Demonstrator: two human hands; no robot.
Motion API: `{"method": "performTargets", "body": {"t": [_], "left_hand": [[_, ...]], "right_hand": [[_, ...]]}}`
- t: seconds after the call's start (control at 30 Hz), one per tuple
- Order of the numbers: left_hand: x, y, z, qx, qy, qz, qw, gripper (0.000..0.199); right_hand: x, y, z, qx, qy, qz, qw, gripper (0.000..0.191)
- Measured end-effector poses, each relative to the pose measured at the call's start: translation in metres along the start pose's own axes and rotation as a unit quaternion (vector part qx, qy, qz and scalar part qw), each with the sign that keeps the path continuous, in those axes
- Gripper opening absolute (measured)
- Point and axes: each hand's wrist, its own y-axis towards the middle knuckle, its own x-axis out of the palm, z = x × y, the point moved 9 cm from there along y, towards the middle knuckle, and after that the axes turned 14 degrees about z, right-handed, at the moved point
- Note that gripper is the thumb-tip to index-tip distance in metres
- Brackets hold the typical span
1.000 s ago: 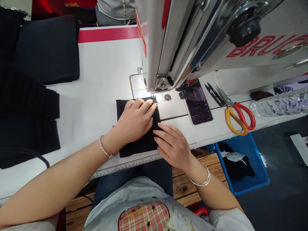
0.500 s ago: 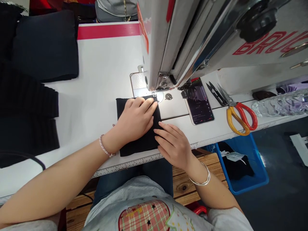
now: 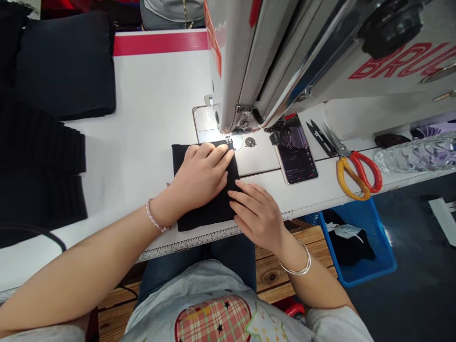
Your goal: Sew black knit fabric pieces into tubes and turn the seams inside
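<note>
While left hand (image 3: 201, 176) presses black cloth (image 3: 208, 217), aligning seems underway.
Alongside, loosely spread right hand (image 3: 258, 213) perhaps touches; feeding needs steadiness.

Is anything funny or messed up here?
Nothing looks spilled or broken. But the steel scissors with red and yellow handles reach the front edge of the white table, so they might get knocked off.

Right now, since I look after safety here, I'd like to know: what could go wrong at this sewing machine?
The left hand on the black fabric lies close to the presser foot, so a finger might get caught. The lit smartphone could distract. The scissors reach the table edge; a bump might drop them.
</note>
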Motion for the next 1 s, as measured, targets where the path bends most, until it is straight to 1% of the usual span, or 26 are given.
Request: {"method": "performTargets", "body": {"t": [0.23, 0.4, 0.77, 0.9, 1.0], "left_hand": [[0.0009, 0.0, -0.0021, -0.016, -0.032, -0.004, 0.999, 0.048], [0.0022, 0.0004, -0.0021, -0.014, -0.029, -0.015, 0.999, 0.047], [0.0031, 0.0005, -0.0061, -0.023, -0.028, -0.005, 0.999, 0.046], [0.0002, 0.0005, -0.0043, -0.01, -0.006, 0.008, 1.0, 0.042], [-0.003, -0.0001, -0.0017, 0.001, -0.015, 0.021, 1.0, 0.036]], "right_hand": [[-0.0001, -0.0004, 0.0, 0.003, 0.002, 0.0, 1.0, 0.017], [0.0, -0.0003, -0.0002, -0.001, -0.004, 0.007, 1.0, 0.015], [0.0013, 0.0002, 0.0033, 0.021, 0.0, 0.001, 1.0, 0.021], [0.0009, -0.0006, 0.0027, 0.021, 0.005, 0.008, 1.0, 0.02], [0.0013, -0.0021, 0.0032, 0.03, 0.008, 0.008, 0.999, 0.022]]}}
